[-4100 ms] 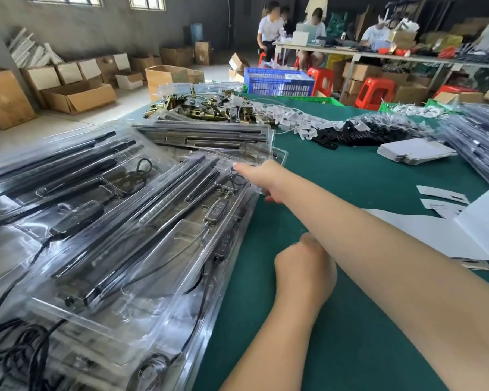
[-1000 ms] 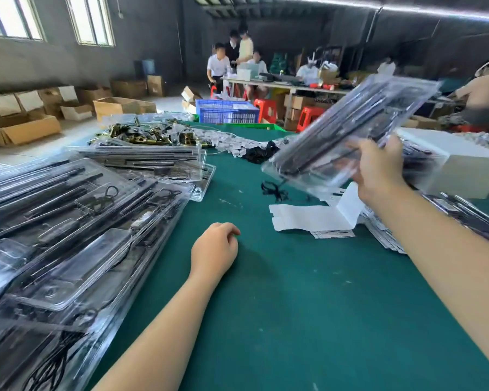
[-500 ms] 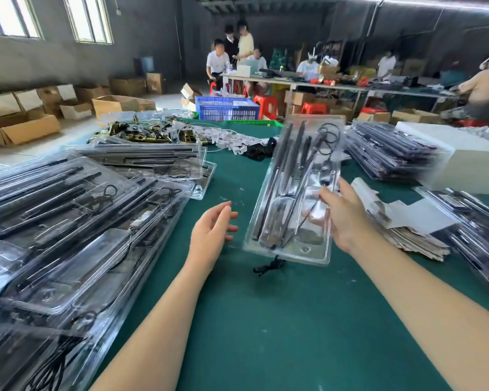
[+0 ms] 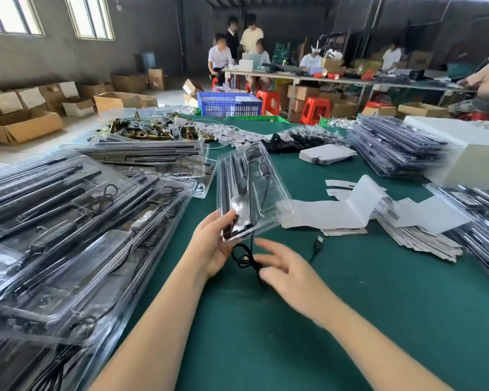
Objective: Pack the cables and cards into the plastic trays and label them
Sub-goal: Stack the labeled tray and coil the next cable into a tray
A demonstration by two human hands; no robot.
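A clear plastic tray (image 4: 249, 190) holding black rods and a cable is tilted up over the green table (image 4: 308, 320). My left hand (image 4: 212, 245) grips the tray's near end, thumb on top. A black cable (image 4: 244, 256) hangs in loops from that end, and its USB plug (image 4: 318, 240) lies on the table. Blurred by motion, my right hand (image 4: 284, 266) has its fingers spread right beside the cable loops, with the thumb against the cable. White label sheets (image 4: 350, 207) and a stack of white cards (image 4: 326, 153) lie to the right.
Piles of packed trays fill the left (image 4: 68, 221), the back right (image 4: 393, 148) and the right edge (image 4: 480, 218). A white box (image 4: 469, 156), brass metal parts (image 4: 141, 131) and a heap of black cables (image 4: 294, 139) sit further back. People work at a far table.
The tray has passed from my right hand to my left, which now grips its near end. My right hand let go and dropped to the dangling cable.
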